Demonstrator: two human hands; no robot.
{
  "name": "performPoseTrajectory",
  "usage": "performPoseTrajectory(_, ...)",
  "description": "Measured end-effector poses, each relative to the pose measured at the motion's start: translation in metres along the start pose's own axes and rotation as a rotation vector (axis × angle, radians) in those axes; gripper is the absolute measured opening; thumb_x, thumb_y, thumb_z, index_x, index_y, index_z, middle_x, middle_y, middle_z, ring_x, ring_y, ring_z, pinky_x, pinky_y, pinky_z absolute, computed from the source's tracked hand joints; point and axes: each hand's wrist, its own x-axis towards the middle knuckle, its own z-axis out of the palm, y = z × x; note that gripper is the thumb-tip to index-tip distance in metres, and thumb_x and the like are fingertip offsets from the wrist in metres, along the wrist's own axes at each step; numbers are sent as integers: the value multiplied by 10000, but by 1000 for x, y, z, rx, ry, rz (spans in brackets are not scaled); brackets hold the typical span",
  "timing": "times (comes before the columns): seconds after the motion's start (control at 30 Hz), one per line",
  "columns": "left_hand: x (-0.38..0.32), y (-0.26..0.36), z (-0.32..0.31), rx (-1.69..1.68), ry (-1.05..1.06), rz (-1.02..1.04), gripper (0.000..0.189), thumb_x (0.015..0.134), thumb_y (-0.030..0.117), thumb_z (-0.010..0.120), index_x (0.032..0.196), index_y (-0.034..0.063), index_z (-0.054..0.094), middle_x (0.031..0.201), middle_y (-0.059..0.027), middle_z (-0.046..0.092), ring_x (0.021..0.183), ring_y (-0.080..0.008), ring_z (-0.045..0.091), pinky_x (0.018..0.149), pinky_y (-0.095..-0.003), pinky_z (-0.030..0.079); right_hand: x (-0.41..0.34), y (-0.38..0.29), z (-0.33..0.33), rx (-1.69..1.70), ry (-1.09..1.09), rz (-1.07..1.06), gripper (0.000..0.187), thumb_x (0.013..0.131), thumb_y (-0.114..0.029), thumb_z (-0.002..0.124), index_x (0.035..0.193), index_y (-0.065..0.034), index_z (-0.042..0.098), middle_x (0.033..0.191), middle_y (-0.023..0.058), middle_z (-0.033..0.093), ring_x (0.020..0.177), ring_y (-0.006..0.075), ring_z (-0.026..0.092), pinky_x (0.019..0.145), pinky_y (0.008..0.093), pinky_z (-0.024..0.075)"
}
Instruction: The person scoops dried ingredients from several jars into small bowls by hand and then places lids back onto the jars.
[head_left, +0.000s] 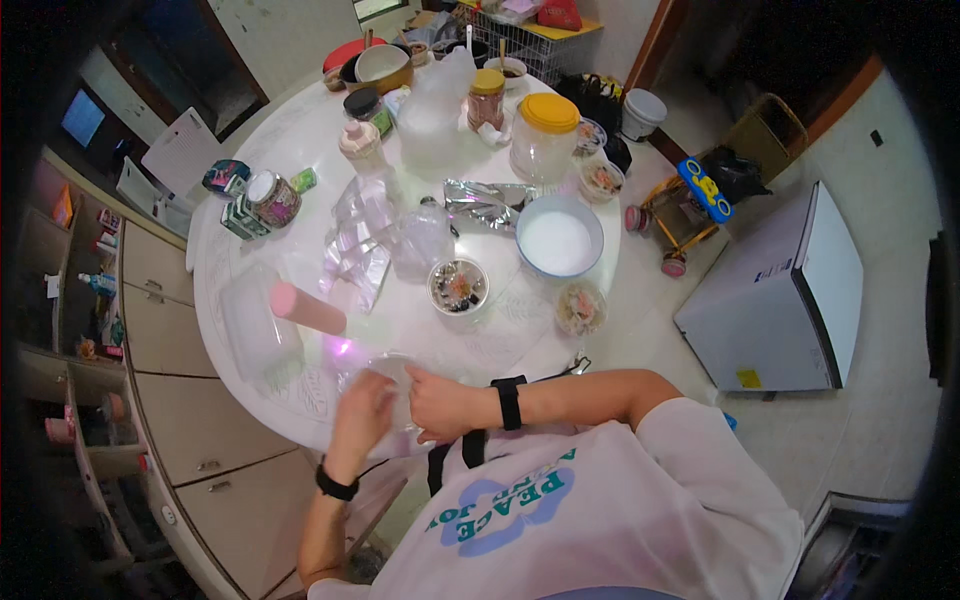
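My left hand (365, 409) is blurred at the table's front edge, its fingers bent beside a clear plastic container (393, 366). My right hand (448, 406) curls around the opposite side of this container, thumb and fingers spread along it. Much of the container is hidden by the hands, and what it holds is unclear. Just beyond stands a round clear tub (457, 288) with dark and orange pieces inside. To its right are a similar tub (580, 308) of pale food and a blue-rimmed bowl (559, 238) of white contents. A pink cylinder (307, 308) is left of centre.
The round white table (259, 409) also bears clear plastic bags (360, 232), crumpled foil (487, 201), a yellow-lidded jar (547, 142) and a stack of clear containers (259, 326). Cabinets (210, 420) line the left. A white chest-like appliance (765, 300) stands at right.
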Motion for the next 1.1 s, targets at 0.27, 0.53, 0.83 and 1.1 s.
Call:
performPoseTrajectory(0.27, 9, -7, 22, 0, -198, 82, 153, 728, 98, 588, 848, 7, 621, 831, -198, 592, 797, -369, 558, 713, -431, 454, -6, 75, -137, 704, 445, 12, 274, 748, -196, 648, 960, -23, 633, 753, 95, 641, 696, 246, 617, 762, 374, 489)
performPoseTrajectory(0.53, -9, 17, 19, 509, -181, 150, 318, 698, 125, 594, 997, 21, 558, 829, -125, 553, 855, -289, 542, 842, -433, 406, 37, 271, -183, 1380, 1592, 595, 231, 813, -41, 545, 1033, 29, 538, 843, 114, 617, 660, 140, 600, 560, 249, 511)
performPoseTrajectory(0.83, 2, -11, -20, 535, -210, 14, 297, 661, 27, 551, 958, 29, 553, 823, -117, 537, 878, -284, 538, 952, -428, 365, 68, 441, -110, 1073, 1673, 1163, 827, 681, -21, 681, 1356, -43, 204, 1113, 138, 475, 800, 207, 573, 589, 330, 564)
performPoseTrajectory(1.1, 3, -22, -16, 422, -188, -23, 405, 650, 63, 670, 1029, 18, 538, 952, -143, 542, 991, -313, 522, 1004, -453, 333, 61, 519, -62, 456, 1566, 1105, 931, 680, -46, 723, 1398, -117, 135, 1107, 175, 488, 743, 218, 593, 506, 297, 521)
